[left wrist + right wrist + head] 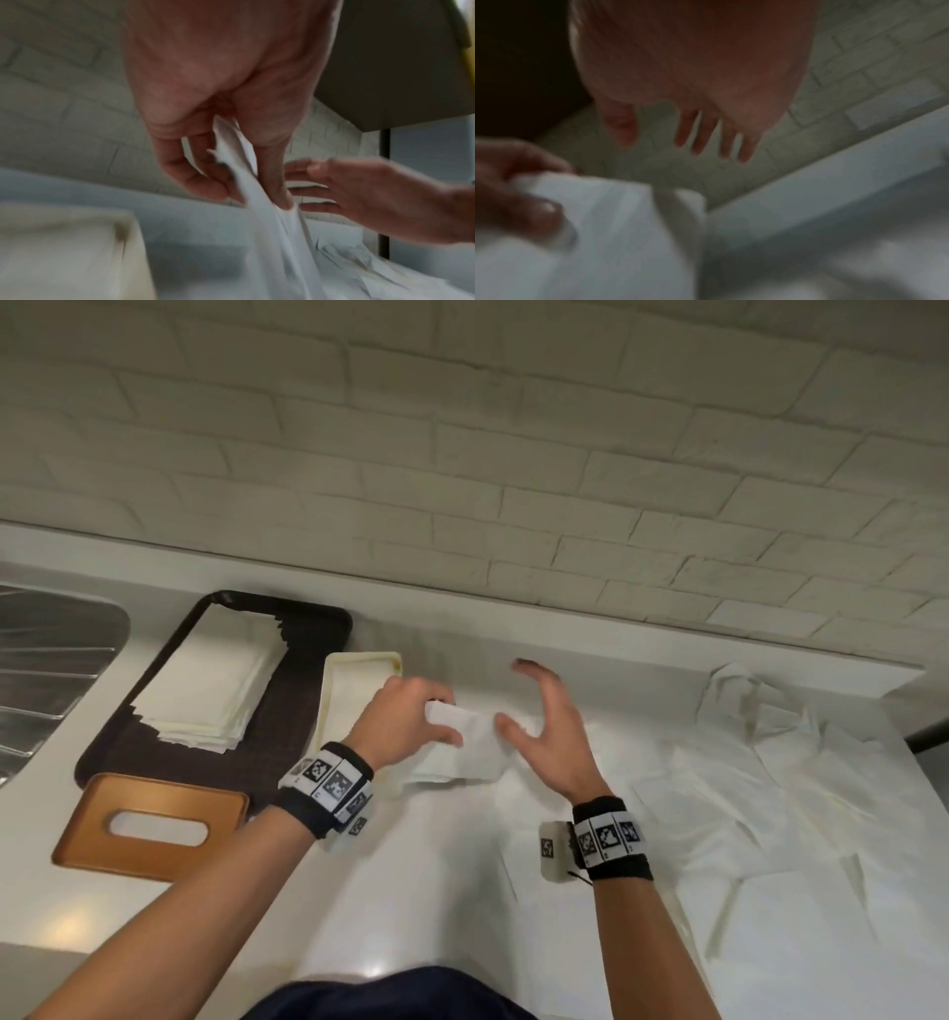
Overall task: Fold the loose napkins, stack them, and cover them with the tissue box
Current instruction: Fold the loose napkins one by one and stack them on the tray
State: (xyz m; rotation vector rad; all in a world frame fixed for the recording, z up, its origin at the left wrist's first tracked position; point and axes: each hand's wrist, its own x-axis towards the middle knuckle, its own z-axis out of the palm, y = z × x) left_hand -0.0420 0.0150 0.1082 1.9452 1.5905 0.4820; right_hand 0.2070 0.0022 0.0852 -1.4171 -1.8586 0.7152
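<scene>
Head view: the left hand point(405, 719) pinches a limp, featherlight napkin point(464, 747) at centre frame; the right hand point(552, 737) hovers spread, empty. Being thin paper, it probably tears easily, so corners and edges look the best hold.

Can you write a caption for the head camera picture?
Left hand pinches a white napkin while the open right hand reaches in.

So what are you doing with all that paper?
Folding napkins. The left hand pinches one white napkin above the counter while the right hand hovers open beside it. A folded stack already sits on the dark tray. More loose napkins wait at right, and the wooden tissue box cover lies nearby.
</scene>
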